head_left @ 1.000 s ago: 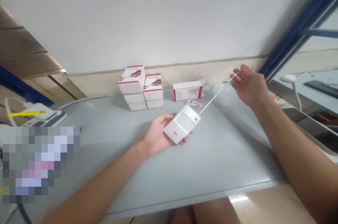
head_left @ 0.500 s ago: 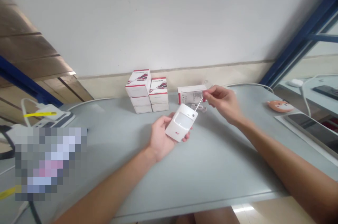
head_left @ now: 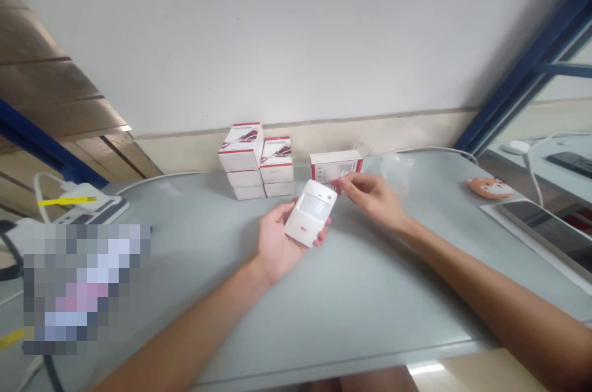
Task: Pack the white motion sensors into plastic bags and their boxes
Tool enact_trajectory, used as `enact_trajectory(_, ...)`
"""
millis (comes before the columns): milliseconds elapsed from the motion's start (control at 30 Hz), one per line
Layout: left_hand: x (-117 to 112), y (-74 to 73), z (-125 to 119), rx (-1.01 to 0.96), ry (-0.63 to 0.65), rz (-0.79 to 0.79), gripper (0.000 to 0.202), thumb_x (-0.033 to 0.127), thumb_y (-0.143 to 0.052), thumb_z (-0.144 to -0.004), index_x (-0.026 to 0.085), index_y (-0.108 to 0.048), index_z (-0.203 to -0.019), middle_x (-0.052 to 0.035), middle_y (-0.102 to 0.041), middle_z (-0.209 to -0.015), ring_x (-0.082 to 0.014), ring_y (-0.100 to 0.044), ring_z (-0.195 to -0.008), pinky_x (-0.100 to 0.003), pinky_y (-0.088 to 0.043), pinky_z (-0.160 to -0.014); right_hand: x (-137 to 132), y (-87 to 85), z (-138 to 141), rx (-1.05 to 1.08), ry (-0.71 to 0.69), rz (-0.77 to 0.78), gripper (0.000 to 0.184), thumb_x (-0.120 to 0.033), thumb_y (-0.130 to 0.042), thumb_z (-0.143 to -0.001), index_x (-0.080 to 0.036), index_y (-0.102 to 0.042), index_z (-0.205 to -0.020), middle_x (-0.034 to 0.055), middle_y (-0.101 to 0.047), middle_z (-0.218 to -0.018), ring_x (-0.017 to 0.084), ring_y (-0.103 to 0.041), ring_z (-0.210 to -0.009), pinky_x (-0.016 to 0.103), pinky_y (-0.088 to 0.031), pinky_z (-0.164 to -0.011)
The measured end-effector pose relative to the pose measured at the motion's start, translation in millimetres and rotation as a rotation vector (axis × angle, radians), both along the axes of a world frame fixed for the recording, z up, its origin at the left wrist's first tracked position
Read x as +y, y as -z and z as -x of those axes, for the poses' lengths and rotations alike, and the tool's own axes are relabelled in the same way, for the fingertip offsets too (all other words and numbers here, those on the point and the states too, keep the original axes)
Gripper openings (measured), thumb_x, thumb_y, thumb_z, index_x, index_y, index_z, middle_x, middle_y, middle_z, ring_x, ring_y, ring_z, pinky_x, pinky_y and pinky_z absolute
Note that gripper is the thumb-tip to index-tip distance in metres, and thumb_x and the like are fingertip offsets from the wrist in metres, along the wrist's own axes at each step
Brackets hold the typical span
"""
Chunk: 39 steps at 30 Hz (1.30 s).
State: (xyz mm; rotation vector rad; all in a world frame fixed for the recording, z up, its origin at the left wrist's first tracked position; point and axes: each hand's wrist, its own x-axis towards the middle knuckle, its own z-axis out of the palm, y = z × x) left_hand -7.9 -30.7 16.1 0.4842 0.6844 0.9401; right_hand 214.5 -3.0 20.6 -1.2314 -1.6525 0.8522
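My left hand (head_left: 276, 243) holds a white sensor unit (head_left: 311, 212) with a translucent window and a small red mark, a little above the grey table (head_left: 361, 293). My right hand (head_left: 370, 195) has its fingertips pinched at the unit's top right corner, where its thin antenna sits pushed in; the antenna itself is hidden. Just behind the unit lies a white and red box (head_left: 336, 165) on its side.
Two stacks of white and red boxes (head_left: 256, 159) stand at the back against the wall. A clear plastic bag (head_left: 393, 164) lies behind my right hand. An orange toy (head_left: 489, 187) and a tablet (head_left: 546, 228) are at the right; a white device with cables (head_left: 76, 207) at the left.
My right hand came from far right in to the unit, and the long thin antenna, drawn out a second ago, has shortened until it no longer shows. My left hand stayed put.
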Motion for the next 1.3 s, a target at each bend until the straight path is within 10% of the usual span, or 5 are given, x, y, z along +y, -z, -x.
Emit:
enact_trajectory(300,1.8,-6.6,-2.4,0.008,0.019,-0.090,0.037,0.036,-0.053,-0.093,0.009,-0.068,-0.114,-0.0226,-0.076,-0.096,-0.0274,-0.068,-0.068,-0.038,-0.047,-0.067,17.0,-1.0,-17.4,-0.258,0.489,-0.156,0.023,-0.050,-0.062,-0.097,-0.027,-0.062,-0.101,0.0021,-0.067,-0.077,0.021,-0.058,-0.065,0.034,-0.041,-0.059)
enact_trajectory(633,2.9,-0.1,-0.8,0.053,0.069,-0.198,0.032,0.032,-0.058,-0.097,0.011,-0.065,-0.119,-0.0201,-0.076,-0.105,-0.0295,-0.073,-0.079,-0.040,-0.052,-0.075,8.5,-6.0,-10.1,-0.394,0.010,-0.320,0.018,-0.039,-0.052,-0.103,-0.027,-0.065,-0.105,0.0048,-0.073,-0.100,0.022,-0.064,-0.080,0.037,-0.048,-0.072)
enact_trajectory(933,3.6,-1.3,-1.6,0.083,0.057,-0.139,0.028,0.029,-0.063,-0.095,0.012,-0.065,-0.117,-0.0170,-0.076,-0.100,-0.0291,-0.074,-0.078,-0.039,-0.054,-0.073,38.7,-12.0,-121.6,-0.759,0.335,-0.068,0.055,-0.051,-0.076,-0.072,-0.026,-0.053,-0.117,0.0150,-0.057,-0.127,0.039,-0.057,-0.126,0.051,-0.052,-0.098)
enact_trajectory(1100,5.6,1.0,0.3,0.082,0.065,-0.152,0.025,0.030,-0.062,-0.095,0.012,-0.066,-0.112,-0.0175,-0.075,-0.100,-0.0291,-0.074,-0.078,-0.039,-0.054,-0.072,42.4,-1.7,-135.9,-0.726,0.295,0.051,0.046,-0.048,-0.072,-0.076,-0.025,-0.054,-0.112,0.0104,-0.069,-0.109,0.029,-0.067,-0.091,0.040,-0.052,-0.074)
enact_trajectory(1300,-0.9,-0.8,-0.7,0.137,0.081,-0.252,0.026,0.033,-0.063,-0.096,0.017,-0.062,-0.116,-0.0127,-0.073,-0.103,-0.0274,-0.073,-0.081,-0.037,-0.052,-0.074,36.5,-17.2,-98.6,-0.644,0.612,-0.140,0.013,-0.038,-0.059,-0.089,-0.026,-0.054,-0.087,0.0051,-0.069,-0.082,0.023,-0.058,-0.068,0.035,-0.037,-0.063)
